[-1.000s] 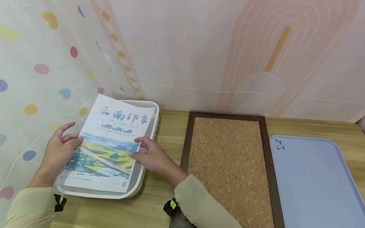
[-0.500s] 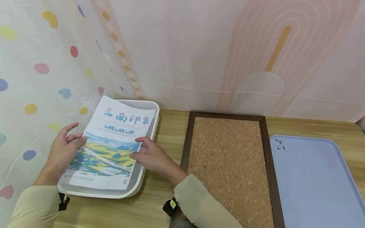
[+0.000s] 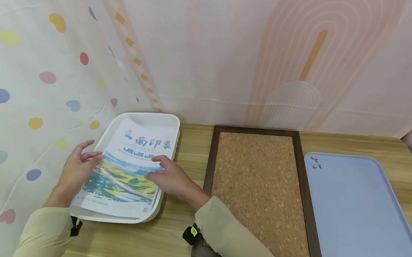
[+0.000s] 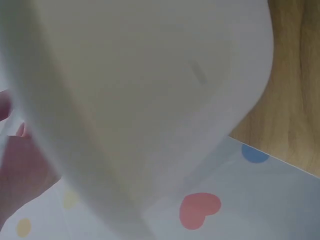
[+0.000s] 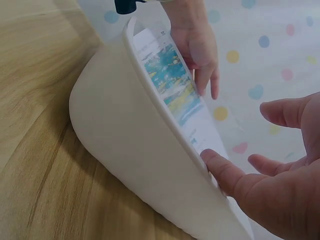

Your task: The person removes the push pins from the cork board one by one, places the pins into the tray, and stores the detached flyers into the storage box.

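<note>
A printed sheet of paper (image 3: 125, 190), with Chinese lettering and a landscape picture, lies in the white plastic tray (image 3: 164, 119). My left hand (image 3: 77, 175) is at the sheet's left edge: the thumb overlaps the paper, and the index fingertip meets the edge close by. My right hand (image 3: 171, 178) is at the right edge, its thumb and fingers held apart, with one digit touching the paper in the right wrist view. That view also shows the tray's side wall (image 5: 120, 125). The tray blocks most of the left wrist view, leaving part of my left hand (image 4: 25, 175) visible.
A cork board (image 3: 259, 189) in a dark wooden frame lies right of the tray, under my right forearm. Beyond it is a pale blue tray (image 3: 362, 213) with several small silver pins (image 3: 315, 163) in its upper left corner. Patterned curtains (image 3: 212, 52) border the table.
The sheet has shifted right and its upper end has sunk lower into the white tray. My left hand has moved right along with it; my right hand has barely moved.
</note>
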`<state>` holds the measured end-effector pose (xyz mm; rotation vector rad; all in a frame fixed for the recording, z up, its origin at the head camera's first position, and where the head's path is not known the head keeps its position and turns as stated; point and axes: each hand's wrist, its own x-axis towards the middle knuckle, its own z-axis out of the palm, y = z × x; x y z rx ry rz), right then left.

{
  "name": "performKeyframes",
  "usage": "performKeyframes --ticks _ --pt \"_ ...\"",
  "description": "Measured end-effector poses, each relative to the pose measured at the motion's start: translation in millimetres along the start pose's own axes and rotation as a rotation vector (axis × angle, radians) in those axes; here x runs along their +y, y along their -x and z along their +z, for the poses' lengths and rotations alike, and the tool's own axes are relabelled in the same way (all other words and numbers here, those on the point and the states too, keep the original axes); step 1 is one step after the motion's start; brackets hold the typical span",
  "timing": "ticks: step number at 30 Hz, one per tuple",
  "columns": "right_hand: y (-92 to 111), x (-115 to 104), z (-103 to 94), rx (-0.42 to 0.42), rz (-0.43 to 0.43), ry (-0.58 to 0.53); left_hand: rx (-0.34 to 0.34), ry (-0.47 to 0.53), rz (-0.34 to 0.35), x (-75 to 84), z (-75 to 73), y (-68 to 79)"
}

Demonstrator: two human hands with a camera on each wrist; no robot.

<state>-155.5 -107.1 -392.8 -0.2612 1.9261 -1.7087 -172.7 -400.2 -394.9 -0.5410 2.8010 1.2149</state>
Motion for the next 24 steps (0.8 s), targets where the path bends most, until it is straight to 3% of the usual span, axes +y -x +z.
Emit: performKeyframes --ticks 6,14,24 --pt "-2.4 2.1 0.5 -0.006 0.007 -0.029 -0.01 -0.008 0.05 -1.5 0.2 -1.0" --pt "-1.1 6.4 -5.2 -0.015 -0.018 -0.021 -0.024 0.049 0.065 2.0 3.4 3.1" --pt "9.5 16.4 -37.9 0.041 -0.055 0.058 -0.056 0.06 0.113 23.1 6.8 19.3"
